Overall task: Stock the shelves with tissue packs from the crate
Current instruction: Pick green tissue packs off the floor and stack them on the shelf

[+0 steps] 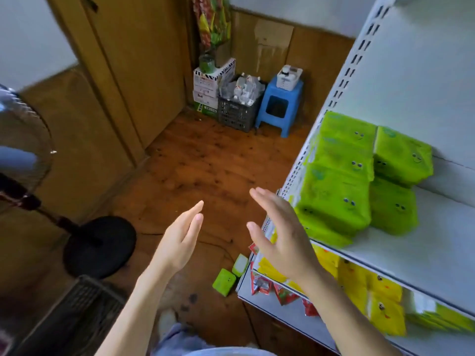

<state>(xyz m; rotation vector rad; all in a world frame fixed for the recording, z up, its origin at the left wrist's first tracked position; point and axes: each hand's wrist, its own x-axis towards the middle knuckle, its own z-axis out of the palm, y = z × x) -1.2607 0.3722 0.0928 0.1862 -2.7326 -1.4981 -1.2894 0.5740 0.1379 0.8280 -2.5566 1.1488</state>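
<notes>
From the head camera, both hands hang empty in mid-air over the wooden floor (200, 163). The left hand (180, 240) is held edge-on, fingers straight and close together, thumb alongside. The right hand (280, 235) is spread, fingers straight and slightly apart, its back towards us, just in front of the white shelf unit (437, 253) without gripping anything.

The green tissue packs (341, 181) sit stacked on the upper shelf at its left end, in two columns touching each other, the nearer column reaching the shelf's front edge. One shelf down lie yellow packs (370, 291), with red packets (264, 286) at the outer corner. A single green pack (224, 281) lies on the floor just beside the unit's foot, a paler pack (240, 264) touching it.

At the lower left is a dark slatted thing (77, 312), perhaps a crate, though it is too blurred to be sure. Next to it stands a fan's round black base (100, 246). In the far corner a grey crate (237, 113) sits beside a blue stool (280, 104).
</notes>
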